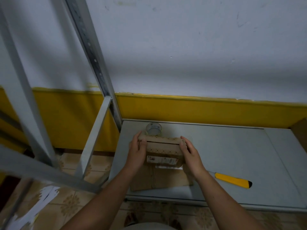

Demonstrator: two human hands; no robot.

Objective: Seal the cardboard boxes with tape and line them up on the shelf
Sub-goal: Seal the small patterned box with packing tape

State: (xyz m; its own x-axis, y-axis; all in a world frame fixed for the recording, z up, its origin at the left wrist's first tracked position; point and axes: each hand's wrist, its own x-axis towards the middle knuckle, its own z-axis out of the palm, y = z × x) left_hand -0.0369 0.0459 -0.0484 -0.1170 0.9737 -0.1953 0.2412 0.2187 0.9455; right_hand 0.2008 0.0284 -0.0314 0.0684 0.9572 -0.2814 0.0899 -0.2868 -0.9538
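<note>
Hands [135,153] [191,156] grip box [163,146], perhaps atop cardboard [159,180].

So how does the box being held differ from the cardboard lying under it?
The held box is folded up into shape, while the cardboard underneath lies flat on the shelf. The left hand and right hand grip the box's ends; neither holds the flat cardboard. Both are brown.

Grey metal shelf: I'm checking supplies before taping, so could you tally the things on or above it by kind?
Brown cardboard: 3, namely small brown cardboard box held by left hand and right hand, flat brown cardboard piece beneath, brown cardboard corner at right edge
Clear tape roll: 1
Yellow utility knife: 1
Total: 5
</note>
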